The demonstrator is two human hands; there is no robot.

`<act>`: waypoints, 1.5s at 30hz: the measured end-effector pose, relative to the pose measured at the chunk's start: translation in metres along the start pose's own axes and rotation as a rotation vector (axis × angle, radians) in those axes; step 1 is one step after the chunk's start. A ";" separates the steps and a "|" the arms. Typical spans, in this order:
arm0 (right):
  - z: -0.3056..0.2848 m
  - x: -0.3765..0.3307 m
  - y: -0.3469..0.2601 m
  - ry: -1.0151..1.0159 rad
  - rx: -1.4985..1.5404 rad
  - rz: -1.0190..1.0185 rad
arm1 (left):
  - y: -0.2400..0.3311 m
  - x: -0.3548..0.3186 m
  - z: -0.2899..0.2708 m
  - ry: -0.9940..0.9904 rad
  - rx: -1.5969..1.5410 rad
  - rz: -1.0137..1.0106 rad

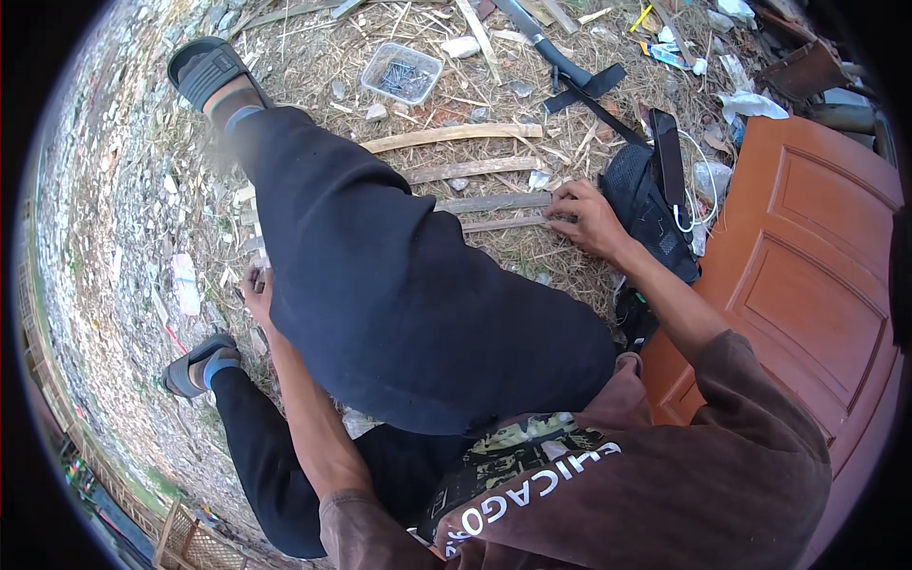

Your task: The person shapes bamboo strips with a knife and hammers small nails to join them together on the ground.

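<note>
My right hand (589, 226) is at the right end of a thin wooden strip (503, 224) on the ground, its fingers bent and pinching that end. Just above it lies a grey wooden slat (494, 202), whose end also comes close to my fingers. My left hand (257, 296) is low beside my raised leg, on its left side. Its fingers are curled, and what they hold, if anything, cannot be made out. My dark-trousered leg (408, 285) hides the middle and left part of the strips. Farther off lie a pale slat (475, 169) and a curved lighter slat (456, 138).
A clear plastic tub (402, 74) of nails stands beyond the slats. Right of my hand are a black bag (636, 199), a phone (667, 157) with a white cable, and a brown panelled door (807, 275). A dark strapped pole (546, 47) lies at the top. Stones and wood scraps litter the ground.
</note>
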State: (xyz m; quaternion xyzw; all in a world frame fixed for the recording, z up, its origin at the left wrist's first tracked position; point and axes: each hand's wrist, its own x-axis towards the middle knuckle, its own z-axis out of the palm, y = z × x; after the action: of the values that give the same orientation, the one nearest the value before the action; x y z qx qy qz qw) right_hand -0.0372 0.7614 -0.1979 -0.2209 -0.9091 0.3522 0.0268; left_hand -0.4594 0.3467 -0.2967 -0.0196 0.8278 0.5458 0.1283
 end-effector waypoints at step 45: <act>-0.066 0.116 -0.034 0.003 -0.110 -0.002 | 0.042 -0.028 0.034 0.070 0.010 0.021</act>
State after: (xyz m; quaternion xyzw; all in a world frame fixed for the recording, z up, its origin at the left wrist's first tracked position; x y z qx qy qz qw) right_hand -0.1414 0.8292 -0.1388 -0.2218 -0.9273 0.3011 0.0164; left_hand -0.4331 0.3914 -0.2652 -0.0291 0.8347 0.5419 0.0938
